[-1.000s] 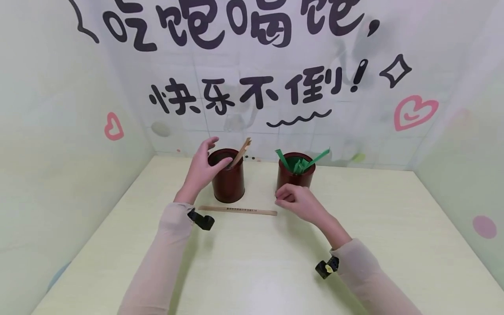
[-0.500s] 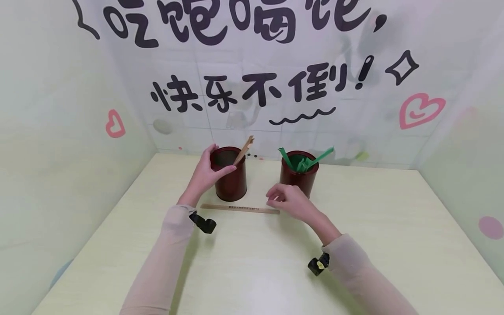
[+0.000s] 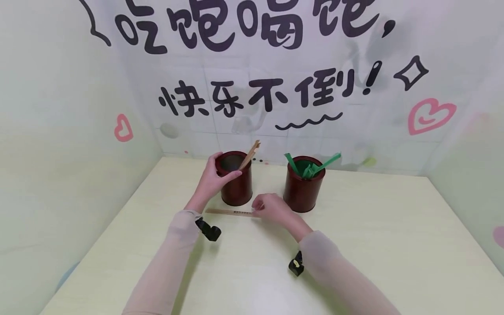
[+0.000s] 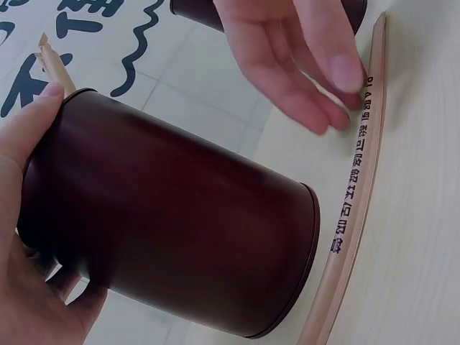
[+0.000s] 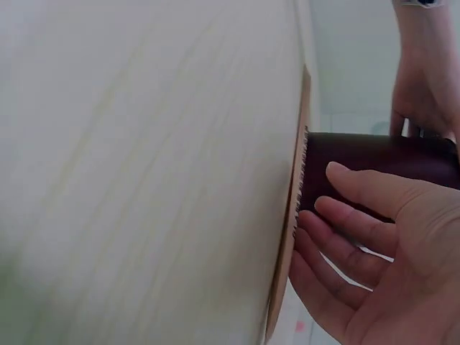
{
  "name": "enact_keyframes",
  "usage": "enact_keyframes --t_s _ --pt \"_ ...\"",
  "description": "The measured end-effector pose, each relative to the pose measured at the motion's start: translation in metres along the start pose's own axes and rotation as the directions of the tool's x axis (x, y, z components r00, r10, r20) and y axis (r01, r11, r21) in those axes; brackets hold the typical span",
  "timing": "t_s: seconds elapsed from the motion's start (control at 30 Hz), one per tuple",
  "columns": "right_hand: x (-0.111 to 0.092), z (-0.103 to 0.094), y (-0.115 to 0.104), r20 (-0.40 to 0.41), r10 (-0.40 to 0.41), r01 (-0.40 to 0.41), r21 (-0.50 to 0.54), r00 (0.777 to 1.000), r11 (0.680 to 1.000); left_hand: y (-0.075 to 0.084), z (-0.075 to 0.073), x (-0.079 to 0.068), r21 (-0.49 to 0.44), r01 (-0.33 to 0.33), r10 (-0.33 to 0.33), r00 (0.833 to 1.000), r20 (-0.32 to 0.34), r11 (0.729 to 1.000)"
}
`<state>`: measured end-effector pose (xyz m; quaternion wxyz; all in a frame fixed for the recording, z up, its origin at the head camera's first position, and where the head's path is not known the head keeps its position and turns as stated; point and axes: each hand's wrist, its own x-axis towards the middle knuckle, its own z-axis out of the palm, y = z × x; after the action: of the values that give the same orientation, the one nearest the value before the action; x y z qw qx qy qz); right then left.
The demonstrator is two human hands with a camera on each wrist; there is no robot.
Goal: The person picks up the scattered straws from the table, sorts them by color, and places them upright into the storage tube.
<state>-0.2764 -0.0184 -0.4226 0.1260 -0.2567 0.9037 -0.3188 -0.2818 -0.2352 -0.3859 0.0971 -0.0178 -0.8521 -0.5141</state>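
My left hand (image 3: pixel 210 180) grips the upper part of a dark red cylindrical cup (image 3: pixel 237 188), thumb on the near side and fingers around the back. Brown paper-wrapped straws (image 3: pixel 250 155) lean out of that cup. On the table in front of it lies another brown wrapped straw (image 4: pixel 352 194), with dark printing along its wrapper. My right hand (image 3: pixel 273 209) is over the right part of this straw. In the right wrist view, the fingertips (image 5: pixel 305 219) are at the straw's edge, while the thumb stays apart from it. Whether they touch it I cannot tell.
A second dark red cup (image 3: pixel 301 194) with green wrapped straws (image 3: pixel 328 161) stands to the right. Behind both cups rises a white wall sheet (image 3: pixel 354 127) with large black lettering. The pale table (image 3: pixel 252 271) stretches toward me.
My left hand has closed around the left cup, having hovered at its rim. My right hand has moved left, from in front of the right cup to above the lying straw.
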Motion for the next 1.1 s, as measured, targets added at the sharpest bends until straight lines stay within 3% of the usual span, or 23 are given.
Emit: enact_keyframes --t_s 0.2,0.33,0.6,0.83,1.1 --pt "0.012 0.006 -0.015 0.031 -0.033 0.039 -0.236 0.999 0.971 0.005 -0.005 0.001 0.002 -0.005 0.005 1.000 0.003 1.000" --pt "0.012 0.002 -0.020 0.068 -0.031 0.052 -0.325 0.997 0.944 0.009 -0.007 0.004 -0.006 -0.013 0.013 1.000 0.004 1.000" --pt "0.001 0.000 -0.008 0.102 0.014 0.014 -0.266 0.995 0.964 0.001 -0.001 0.001 -0.002 0.031 -0.031 0.999 0.023 1.000" --pt "-0.008 -0.001 -0.003 0.100 -0.021 0.047 -0.265 0.995 0.963 -0.001 -0.001 -0.002 0.001 0.023 -0.023 1.000 0.021 1.000" --pt "-0.023 -0.040 -0.010 0.004 -0.058 0.058 -0.149 0.998 0.987 0.002 -0.003 -0.001 -0.002 0.013 -0.013 1.000 0.029 1.000"
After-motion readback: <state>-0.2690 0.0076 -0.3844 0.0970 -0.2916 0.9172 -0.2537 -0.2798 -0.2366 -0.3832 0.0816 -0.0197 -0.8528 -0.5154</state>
